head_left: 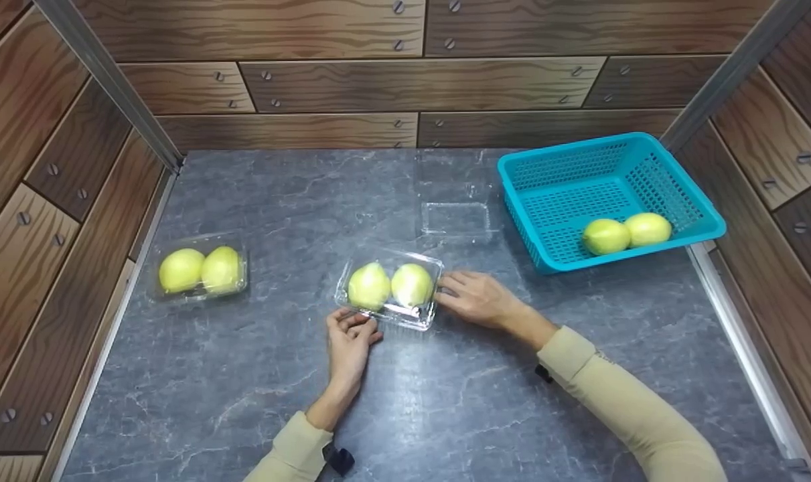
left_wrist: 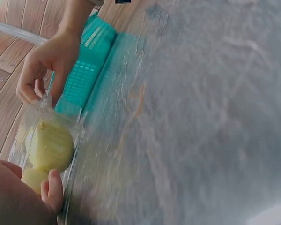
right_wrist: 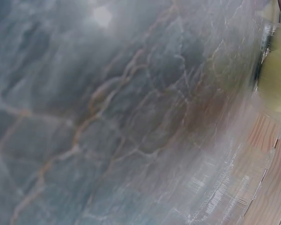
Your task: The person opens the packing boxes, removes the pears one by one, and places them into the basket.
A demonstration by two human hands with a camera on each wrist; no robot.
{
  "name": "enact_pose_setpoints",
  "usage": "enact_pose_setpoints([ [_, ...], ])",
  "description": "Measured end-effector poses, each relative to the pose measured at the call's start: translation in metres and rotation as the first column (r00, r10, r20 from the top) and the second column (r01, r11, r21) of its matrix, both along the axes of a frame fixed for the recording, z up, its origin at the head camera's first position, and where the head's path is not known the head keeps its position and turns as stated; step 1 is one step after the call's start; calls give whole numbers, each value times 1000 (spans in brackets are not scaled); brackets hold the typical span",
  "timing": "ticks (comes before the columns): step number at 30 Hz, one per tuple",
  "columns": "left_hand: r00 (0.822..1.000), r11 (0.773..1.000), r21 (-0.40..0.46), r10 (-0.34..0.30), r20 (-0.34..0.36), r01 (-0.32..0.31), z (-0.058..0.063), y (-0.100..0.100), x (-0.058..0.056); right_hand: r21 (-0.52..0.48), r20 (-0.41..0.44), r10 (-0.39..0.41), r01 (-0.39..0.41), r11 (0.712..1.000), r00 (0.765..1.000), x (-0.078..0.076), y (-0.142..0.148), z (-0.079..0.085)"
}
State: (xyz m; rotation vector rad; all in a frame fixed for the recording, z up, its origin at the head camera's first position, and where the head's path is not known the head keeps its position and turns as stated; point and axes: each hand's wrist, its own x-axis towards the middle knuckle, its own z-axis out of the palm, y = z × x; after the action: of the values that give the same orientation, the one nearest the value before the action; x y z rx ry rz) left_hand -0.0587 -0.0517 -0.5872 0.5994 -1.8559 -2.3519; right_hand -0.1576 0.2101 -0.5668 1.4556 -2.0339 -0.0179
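A clear plastic clamshell box [head_left: 390, 317] with two yellow lemons [head_left: 369, 286] inside rests on the table in front of me. The lid appears to lie over the fruit. At its near left edge my left hand [head_left: 349, 345] grips the rim with bent fingers. My right hand [head_left: 479, 298] pinches the box's right edge; the left wrist view shows the same right hand [left_wrist: 49, 65] with finger and thumb at the corner. In the right wrist view only a lemon [right_wrist: 275, 79] and part of the box appear, with fingertips at the upper corner.
On the left stands another clear box [head_left: 243, 271] holding two lemons [head_left: 181, 270]. A transparent open box [head_left: 456, 219] lies farther back, hard to make out. The turquoise basket [head_left: 546, 258] at back right contains two lemons [head_left: 606, 236]. Wood-patterned walls [head_left: 331, 87] enclose the table.
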Motion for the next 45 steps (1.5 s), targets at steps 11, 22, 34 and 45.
enact_pose_setpoints([
  [11,999,1000,5,22,-23,-22,-1,7,0,-18,-18,31,-31,999,999,1,-1,-1],
  [22,999,996,84,35,-19,-33,2,12,0,-7,-30,39,-39,999,999,3,-3,-1],
  [34,999,986,162,32,-23,-28,2,15,-3,-22,-62,84,-86,996,995,9,-9,-5],
  [45,1000,983,182,26,10,-28,5,15,-6,-11,-72,87,-88,996,994,17,-11,-5],
])
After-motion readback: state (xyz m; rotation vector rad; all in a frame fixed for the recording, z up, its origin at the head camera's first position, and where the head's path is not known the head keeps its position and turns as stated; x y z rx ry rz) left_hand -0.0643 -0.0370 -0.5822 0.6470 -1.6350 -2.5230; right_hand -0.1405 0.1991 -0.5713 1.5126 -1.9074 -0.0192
